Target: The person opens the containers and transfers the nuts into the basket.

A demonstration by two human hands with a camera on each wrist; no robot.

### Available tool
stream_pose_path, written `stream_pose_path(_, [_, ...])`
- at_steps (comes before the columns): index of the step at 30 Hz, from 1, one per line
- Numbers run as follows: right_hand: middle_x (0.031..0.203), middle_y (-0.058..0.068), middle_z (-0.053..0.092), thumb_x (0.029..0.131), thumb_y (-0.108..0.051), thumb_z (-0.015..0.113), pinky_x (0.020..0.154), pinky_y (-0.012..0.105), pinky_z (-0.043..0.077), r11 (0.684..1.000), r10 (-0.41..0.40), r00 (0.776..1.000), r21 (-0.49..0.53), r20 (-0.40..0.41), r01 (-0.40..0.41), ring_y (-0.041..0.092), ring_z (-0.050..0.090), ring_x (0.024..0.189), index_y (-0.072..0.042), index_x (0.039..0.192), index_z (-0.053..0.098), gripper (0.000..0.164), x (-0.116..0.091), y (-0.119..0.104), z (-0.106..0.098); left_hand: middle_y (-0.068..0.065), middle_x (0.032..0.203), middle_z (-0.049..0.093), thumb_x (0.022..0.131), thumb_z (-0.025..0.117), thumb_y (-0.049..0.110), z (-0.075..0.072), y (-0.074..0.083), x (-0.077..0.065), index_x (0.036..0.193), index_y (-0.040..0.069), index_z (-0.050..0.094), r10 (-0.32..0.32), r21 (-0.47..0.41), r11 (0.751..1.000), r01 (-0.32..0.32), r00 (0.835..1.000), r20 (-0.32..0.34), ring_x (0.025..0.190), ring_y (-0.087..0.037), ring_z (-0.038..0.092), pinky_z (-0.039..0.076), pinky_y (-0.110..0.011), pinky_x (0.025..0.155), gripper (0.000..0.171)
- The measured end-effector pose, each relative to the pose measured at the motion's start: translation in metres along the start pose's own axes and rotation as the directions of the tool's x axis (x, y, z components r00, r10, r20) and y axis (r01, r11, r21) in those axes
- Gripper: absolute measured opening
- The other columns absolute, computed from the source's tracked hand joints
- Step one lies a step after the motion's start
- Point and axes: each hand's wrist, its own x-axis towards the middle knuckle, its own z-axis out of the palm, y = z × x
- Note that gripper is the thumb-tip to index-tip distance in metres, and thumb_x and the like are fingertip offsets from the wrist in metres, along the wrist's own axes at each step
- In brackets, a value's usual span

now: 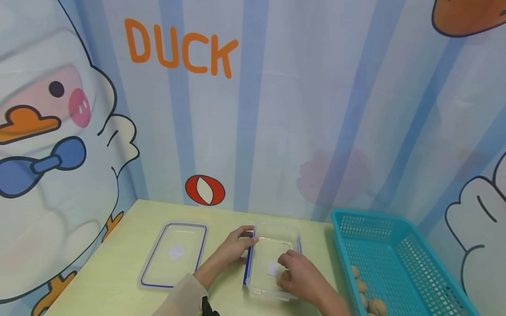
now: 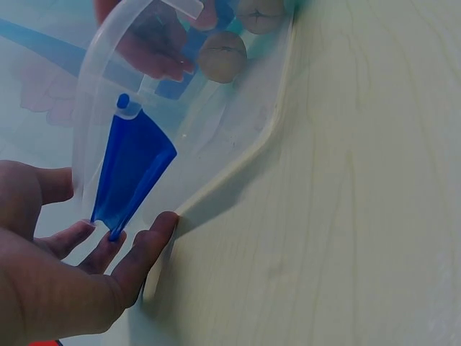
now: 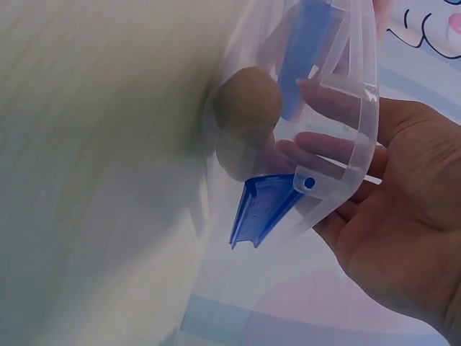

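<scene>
A clear plastic food container with blue side latches stands uncovered on the table. My left hand grips its left wall, thumb at the rim and fingers outside beside a blue latch. My right hand reaches over the opposite rim, its fingers loosely bent inside the container. Two walnuts lie there; in the right wrist view the nearer walnut shows through the wall close to my fingertips. The left wrist view also shows a walnut through the plastic. From the head view my right hand hides them.
A clear lid with a blue seal lies flat left of the container. To the right stands a turquoise perforated basket with several walnuts along its near left side. A printed duck curtain hangs behind the table.
</scene>
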Motion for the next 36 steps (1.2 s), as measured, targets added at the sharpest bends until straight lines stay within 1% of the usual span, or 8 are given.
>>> stream_pose_path(8, [0.090, 0.003, 0.063, 0.077, 0.004, 0.078, 0.073, 0.035, 0.056, 0.999, -0.035, 0.998, 0.011, 0.056, 0.035, 0.008, 0.052, 0.076, -0.001, 0.099, 0.070, 0.024, 0.001, 0.002, -0.002, -0.023, 0.152, 0.049, 0.106, 0.066, 0.026, -0.001, 0.001, -0.002, 0.157, 0.005, 0.045, 0.004, 0.001, 1.000, -0.004, 1.000, 0.006, 0.132, -0.046, 0.056, 0.060, -0.059, 0.089, 0.058])
stream_pose_path(12, [0.092, 0.004, 0.065, 0.078, 0.007, 0.075, 0.077, 0.038, 0.058, 0.999, -0.035, 0.996, -0.022, 0.083, 0.037, 0.014, 0.059, 0.080, -0.001, 0.099, 0.070, 0.023, 0.003, 0.002, -0.002, -0.023, 0.153, 0.049, 0.106, 0.067, 0.027, -0.002, 0.001, -0.002, 0.157, 0.006, 0.045, 0.003, 0.003, 1.000, -0.003, 1.000, 0.006, 0.132, -0.046, 0.056, 0.060, -0.058, 0.090, 0.059])
stream_pose_path(15, [0.092, 0.004, 0.065, 0.081, 0.007, 0.075, 0.080, 0.041, 0.058, 0.997, -0.015, 0.993, -0.076, 0.118, 0.024, 0.019, 0.062, 0.085, -0.003, 0.096, 0.069, 0.020, 0.005, 0.000, -0.003, -0.023, 0.153, 0.049, 0.106, 0.067, 0.027, -0.001, 0.002, -0.002, 0.157, 0.006, 0.045, 0.001, 0.007, 1.000, -0.001, 1.000, 0.005, 0.132, -0.046, 0.056, 0.061, -0.057, 0.089, 0.059])
stream_pose_path(20, [0.082, -0.002, 0.057, 0.082, 0.009, 0.074, 0.070, 0.035, 0.051, 0.992, 0.010, 0.988, -0.124, 0.153, 0.009, 0.014, 0.050, 0.074, -0.007, 0.085, 0.064, 0.019, 0.006, 0.000, -0.003, -0.023, 0.154, 0.048, 0.107, 0.066, 0.026, 0.001, 0.003, -0.003, 0.158, 0.006, 0.044, 0.000, 0.018, 1.000, 0.000, 1.000, 0.007, 0.132, -0.045, 0.056, 0.062, -0.055, 0.087, 0.059])
stream_pose_path(23, [0.076, -0.004, 0.053, 0.081, 0.010, 0.072, 0.066, 0.032, 0.046, 0.993, -0.010, 0.991, -0.118, 0.135, 0.026, 0.012, 0.043, 0.070, -0.009, 0.081, 0.062, 0.022, 0.006, 0.002, 0.000, -0.023, 0.154, 0.048, 0.106, 0.066, 0.025, 0.001, 0.003, -0.003, 0.158, 0.006, 0.044, 0.000, 0.015, 1.000, 0.000, 1.000, 0.004, 0.132, -0.045, 0.057, 0.062, -0.055, 0.087, 0.059])
stream_pose_path(26, [0.076, -0.004, 0.055, 0.084, 0.008, 0.073, 0.066, 0.032, 0.048, 0.996, -0.042, 0.996, -0.078, 0.085, 0.049, 0.011, 0.047, 0.071, -0.009, 0.083, 0.065, 0.019, 0.006, 0.005, 0.002, -0.023, 0.153, 0.049, 0.106, 0.066, 0.025, 0.003, 0.003, -0.002, 0.158, 0.005, 0.045, 0.000, 0.014, 1.000, 0.000, 1.000, 0.003, 0.132, -0.044, 0.057, 0.062, -0.054, 0.086, 0.059])
stream_pose_path(32, [0.093, -0.007, 0.066, 0.098, -0.007, 0.074, 0.078, 0.035, 0.057, 0.996, -0.062, 0.998, 0.067, -0.003, 0.062, 0.011, 0.062, 0.086, -0.009, 0.102, 0.073, 0.004, 0.000, 0.005, -0.001, -0.024, 0.153, 0.050, 0.106, 0.067, 0.024, 0.003, 0.002, 0.000, 0.157, 0.005, 0.046, 0.006, 0.016, 1.000, -0.006, 1.000, -0.001, 0.131, -0.045, 0.057, 0.062, -0.053, 0.084, 0.058])
stream_pose_path(36, [0.100, -0.009, 0.070, 0.103, -0.019, 0.073, 0.080, 0.035, 0.058, 0.991, -0.055, 0.996, 0.121, -0.066, 0.063, 0.010, 0.066, 0.091, -0.013, 0.109, 0.074, 0.008, -0.006, -0.006, -0.016, -0.025, 0.152, 0.049, 0.106, 0.067, 0.023, 0.003, 0.000, 0.001, 0.156, 0.004, 0.046, 0.008, 0.004, 1.000, -0.008, 1.000, -0.006, 0.130, -0.045, 0.058, 0.063, -0.053, 0.083, 0.058])
